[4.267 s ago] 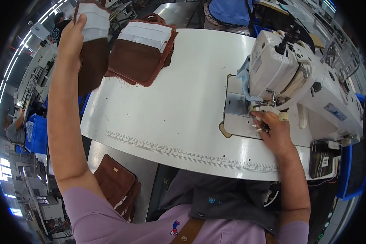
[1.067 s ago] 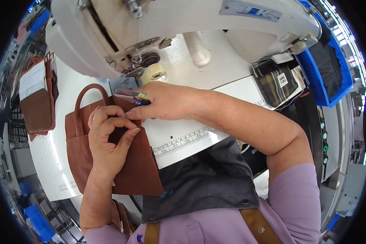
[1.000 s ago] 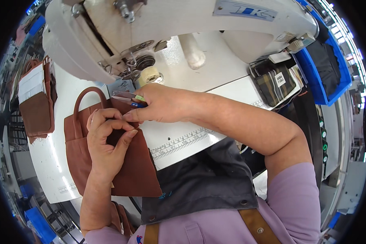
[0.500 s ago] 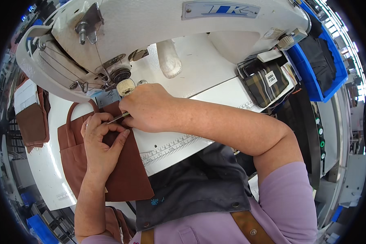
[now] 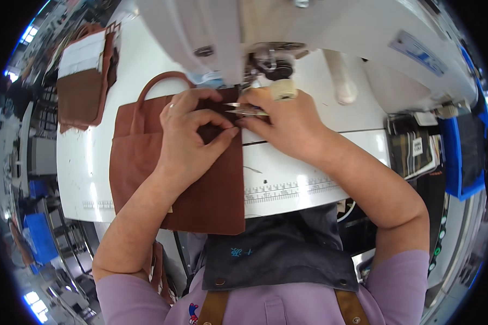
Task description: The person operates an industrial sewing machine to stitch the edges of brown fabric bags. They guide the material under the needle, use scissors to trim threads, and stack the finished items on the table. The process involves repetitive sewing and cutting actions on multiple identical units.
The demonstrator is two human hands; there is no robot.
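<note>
A brown leather bag panel (image 5: 211, 189) with a looped handle (image 5: 141, 108) lies on the white sewing table. My left hand (image 5: 192, 135) rests over its upper part, thumb and forefinger pinched together near the right edge. Whatever sits in that pinch is too small to make out. Small metal thread snips (image 5: 246, 110) are in my right hand (image 5: 295, 116), their blades pointing left toward the left fingers at the panel's upper right corner. The sewing machine's head (image 5: 271, 70) stands just beyond both hands, with a cream knob (image 5: 283, 90) overlapping my right hand.
At the far left lies a stack of brown leather pieces (image 5: 81, 103) with white paper on top. A ruler strip (image 5: 287, 190) runs along the table's front. To the right are a striped fabric pouch (image 5: 406, 146) and a blue bin (image 5: 461, 184) holding dark material.
The view has swung, so the machine and table appear shifted. The snips' blades now show between my hands at the panel's corner; the left pinch stays by the panel's edge.
</note>
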